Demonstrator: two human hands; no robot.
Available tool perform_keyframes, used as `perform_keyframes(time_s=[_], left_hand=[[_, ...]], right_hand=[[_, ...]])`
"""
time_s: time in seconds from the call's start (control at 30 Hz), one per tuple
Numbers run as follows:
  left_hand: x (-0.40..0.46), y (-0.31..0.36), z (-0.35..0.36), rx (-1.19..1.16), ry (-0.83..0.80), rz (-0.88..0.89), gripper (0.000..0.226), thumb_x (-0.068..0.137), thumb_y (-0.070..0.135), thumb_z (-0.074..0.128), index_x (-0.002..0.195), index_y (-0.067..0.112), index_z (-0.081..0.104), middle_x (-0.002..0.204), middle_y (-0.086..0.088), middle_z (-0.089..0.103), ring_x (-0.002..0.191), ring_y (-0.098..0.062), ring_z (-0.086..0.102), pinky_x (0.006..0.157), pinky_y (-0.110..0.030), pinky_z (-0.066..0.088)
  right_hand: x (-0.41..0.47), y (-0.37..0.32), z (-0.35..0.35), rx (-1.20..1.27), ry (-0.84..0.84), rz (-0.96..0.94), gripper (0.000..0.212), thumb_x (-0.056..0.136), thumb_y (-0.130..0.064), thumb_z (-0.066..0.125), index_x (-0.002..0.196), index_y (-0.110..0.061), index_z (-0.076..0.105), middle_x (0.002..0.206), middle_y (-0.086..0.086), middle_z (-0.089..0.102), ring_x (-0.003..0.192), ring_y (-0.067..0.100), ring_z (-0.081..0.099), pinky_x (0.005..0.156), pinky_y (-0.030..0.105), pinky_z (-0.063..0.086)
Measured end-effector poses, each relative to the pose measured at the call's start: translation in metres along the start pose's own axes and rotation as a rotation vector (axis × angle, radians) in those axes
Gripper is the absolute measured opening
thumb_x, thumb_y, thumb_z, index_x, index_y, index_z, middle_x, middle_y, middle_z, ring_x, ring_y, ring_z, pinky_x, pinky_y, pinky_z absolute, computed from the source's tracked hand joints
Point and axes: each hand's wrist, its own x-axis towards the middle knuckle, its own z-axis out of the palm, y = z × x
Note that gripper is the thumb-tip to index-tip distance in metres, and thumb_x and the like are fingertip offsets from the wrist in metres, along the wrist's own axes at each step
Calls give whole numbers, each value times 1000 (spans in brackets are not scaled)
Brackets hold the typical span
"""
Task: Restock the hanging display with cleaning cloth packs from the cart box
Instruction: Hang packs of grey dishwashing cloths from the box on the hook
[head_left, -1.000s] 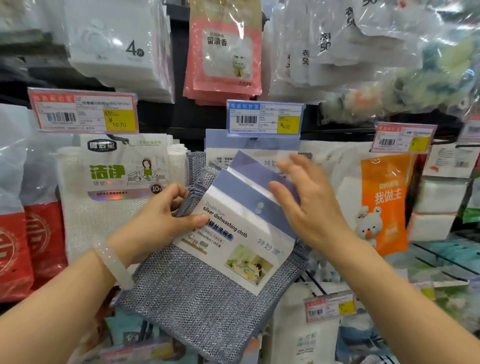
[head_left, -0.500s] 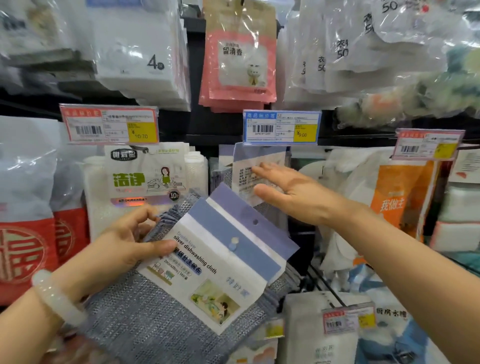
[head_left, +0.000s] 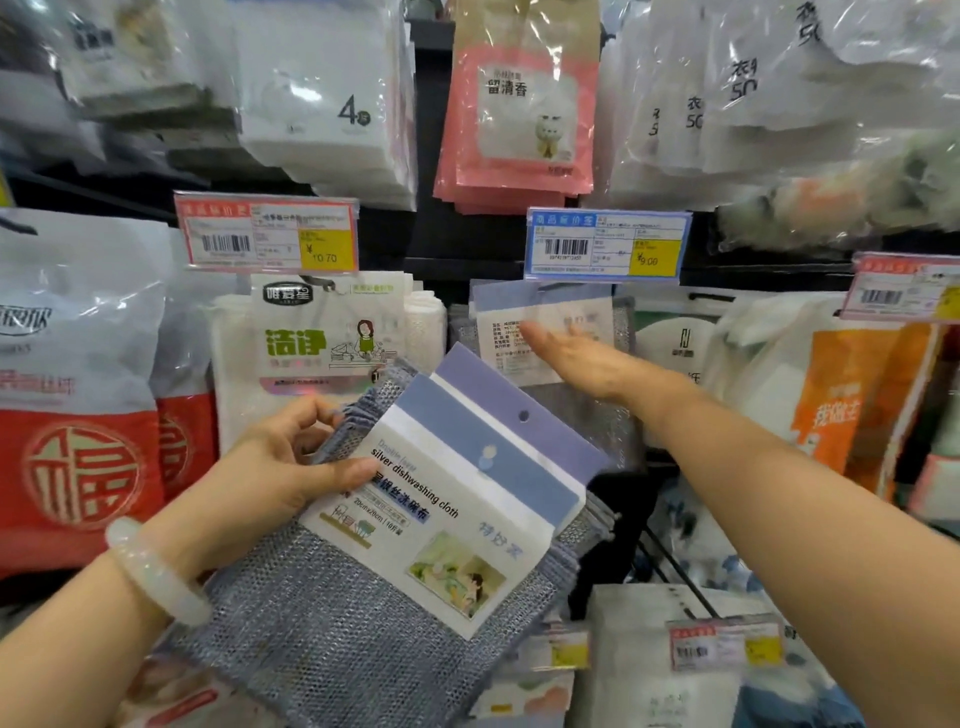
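A pack of grey silver dishwashing cloths (head_left: 363, 623) with a blue and white header card is held tilted in front of the display. My left hand (head_left: 275, 467) grips its left edge, thumb on the card. My right hand (head_left: 576, 358) reaches forward with straight fingers and touches a matching cloth pack (head_left: 540, 327) that hangs on the hook under the blue price tag (head_left: 605, 244). The hanging pack shows its back label. The cart box is out of view.
White cloth packs (head_left: 322, 358) hang to the left under a red price tag (head_left: 265, 234). Red and white bags (head_left: 78, 415) hang at the far left, orange packs (head_left: 852, 410) to the right, pink pouches (head_left: 519, 114) above, and more goods below.
My right hand left the held pack and reached forward to the hanging pack. The held pack sank lower and to the left in my left hand.
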Motion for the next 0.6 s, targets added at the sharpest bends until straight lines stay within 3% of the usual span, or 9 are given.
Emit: perform_keyframes(time_s=[0.07,0.17,0.23,0.3,0.43,0.6], left_hand=[[-1,-2,-2,8,9,17,58,35,33,93,80,16,61,85,-15,73,72,-32,72,54,-32,58],[-1,-2,-4,-36,26,25,31,56,9,76,83,14,60,88,-15,73,72,-30,72,54,-31,57],[2,0,-4,-80,32,7,32,60,6,71,89,10,56,87,-14,74,72,-32,72,53,-34,58],[5,5,-2,-121,42,8,37,63,7,70,96,9,55,88,-14,74,74,-32,72,54,-34,58],[12,9,10,-228,62,21,42,64,9,69,104,10,54,90,-15,74,75,-31,72,54,-33,58],[17,0,33,-301,72,25,34,61,10,69,91,15,56,80,-11,75,67,-28,72,51,-33,57]], right_hand=[[-6,4,2,124,-25,16,84,74,-81,9,144,-38,28,155,-5,25,145,21,14,118,49,7],[-28,13,8,363,-26,18,88,62,-85,24,134,-38,42,145,-5,44,131,16,42,114,39,26],[-46,20,12,623,-60,24,75,63,-79,35,117,-32,56,124,4,62,106,14,58,94,31,47],[-63,32,15,847,-86,-21,69,69,-68,46,115,-18,62,101,20,61,85,17,54,68,23,47],[-93,47,19,1157,-91,-76,30,74,-39,60,96,-22,73,79,-3,67,65,11,56,66,26,56],[-116,54,19,1257,-55,-6,30,75,-27,60,99,-11,68,93,6,74,83,17,69,67,29,58]])
